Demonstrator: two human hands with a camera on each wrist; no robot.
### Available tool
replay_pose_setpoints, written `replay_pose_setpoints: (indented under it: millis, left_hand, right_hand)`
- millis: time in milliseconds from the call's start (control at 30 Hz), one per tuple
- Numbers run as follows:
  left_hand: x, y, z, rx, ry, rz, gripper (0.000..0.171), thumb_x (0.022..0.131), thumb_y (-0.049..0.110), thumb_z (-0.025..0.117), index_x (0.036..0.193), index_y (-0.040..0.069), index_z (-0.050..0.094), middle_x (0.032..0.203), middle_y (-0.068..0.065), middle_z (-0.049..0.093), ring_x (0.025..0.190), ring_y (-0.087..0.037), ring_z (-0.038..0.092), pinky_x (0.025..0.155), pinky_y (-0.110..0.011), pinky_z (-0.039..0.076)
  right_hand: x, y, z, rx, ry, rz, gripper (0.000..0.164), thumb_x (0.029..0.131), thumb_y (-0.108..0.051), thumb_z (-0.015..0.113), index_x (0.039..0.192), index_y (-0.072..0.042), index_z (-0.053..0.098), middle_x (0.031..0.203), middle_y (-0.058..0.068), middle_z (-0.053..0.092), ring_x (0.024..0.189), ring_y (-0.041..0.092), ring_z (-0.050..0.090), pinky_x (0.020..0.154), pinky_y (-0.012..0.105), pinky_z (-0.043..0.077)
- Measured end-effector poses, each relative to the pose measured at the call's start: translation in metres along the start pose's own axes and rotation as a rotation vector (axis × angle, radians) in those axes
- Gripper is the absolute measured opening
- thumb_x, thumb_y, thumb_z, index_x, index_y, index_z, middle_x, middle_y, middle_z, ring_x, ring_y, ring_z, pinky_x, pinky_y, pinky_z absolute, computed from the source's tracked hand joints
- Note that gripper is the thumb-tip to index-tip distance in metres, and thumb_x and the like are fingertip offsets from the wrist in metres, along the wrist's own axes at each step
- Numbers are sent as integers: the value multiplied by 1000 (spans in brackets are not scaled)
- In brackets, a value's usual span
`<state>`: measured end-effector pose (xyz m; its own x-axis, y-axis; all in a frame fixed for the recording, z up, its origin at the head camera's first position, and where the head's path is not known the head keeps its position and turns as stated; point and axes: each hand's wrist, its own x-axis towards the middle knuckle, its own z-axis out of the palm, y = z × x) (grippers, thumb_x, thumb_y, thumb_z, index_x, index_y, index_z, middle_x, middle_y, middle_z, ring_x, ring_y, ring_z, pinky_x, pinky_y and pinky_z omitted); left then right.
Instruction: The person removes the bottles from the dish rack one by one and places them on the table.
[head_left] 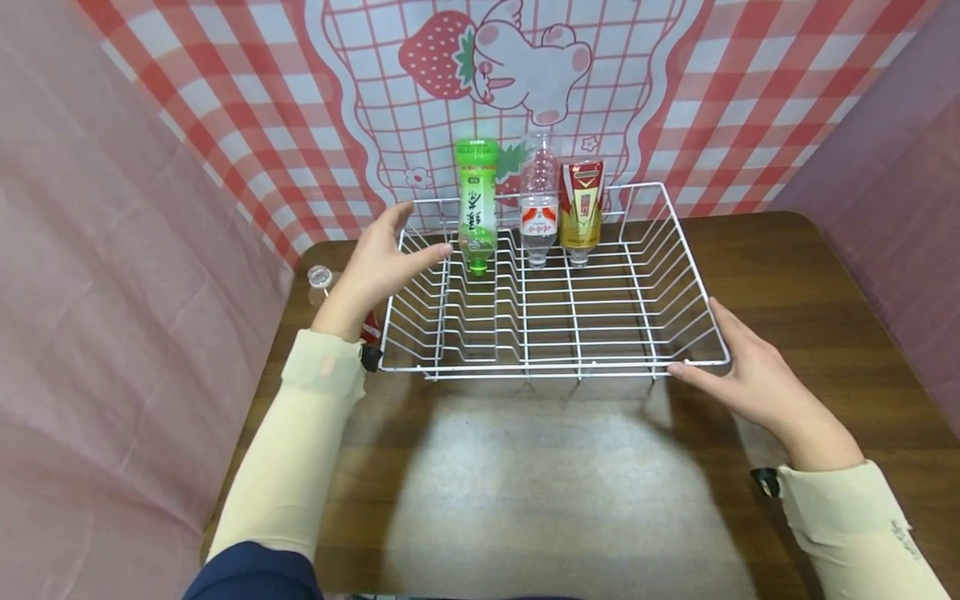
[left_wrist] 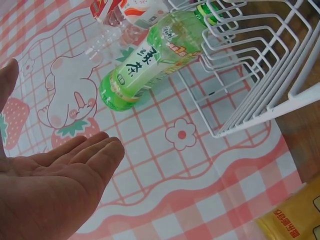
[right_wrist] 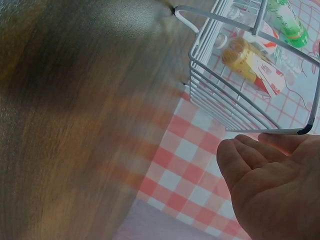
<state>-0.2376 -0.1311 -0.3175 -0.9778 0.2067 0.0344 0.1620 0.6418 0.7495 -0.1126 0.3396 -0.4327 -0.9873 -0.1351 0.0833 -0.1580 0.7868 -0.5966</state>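
A white wire dish rack [head_left: 551,364] stands on the table. Three bottles are upside down along its back: a green tea bottle [head_left: 477,196], a clear bottle with a red and white label [head_left: 538,218], and a red and gold bottle [head_left: 581,204]. My left hand [head_left: 386,258] is beside the rack's back left corner, thumb and fingers spread, nothing held. At the front right corner, my right hand [head_left: 757,379] touches the rack. Its thumb lies by the front rail, and the straight fingers [right_wrist: 240,155] are along the outer side.
Partly hidden behind my left forearm is another clear bottle [head_left: 321,279] with a red part. A gold package [left_wrist: 292,217] with red print shows at the left wrist view's corner. A checked strawberry cloth [head_left: 750,108] hangs behind the brown table [head_left: 795,275], pink curtains [head_left: 150,292] beside it.
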Motion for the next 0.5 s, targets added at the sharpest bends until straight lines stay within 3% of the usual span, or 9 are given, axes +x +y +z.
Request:
replay_pose_setpoints:
  millis: [500]
  left_hand:
    - [15, 6, 5, -30, -23, -49, 101, 87, 49, 79, 159, 2, 27, 161, -15, 33, 146, -27, 32, 116, -38, 30]
  right_hand:
    - [-1, 1, 0, 2, 14, -13, 113, 80, -39, 88, 165, -17, 17, 160, 22, 30, 136, 52, 37, 101, 72, 33]
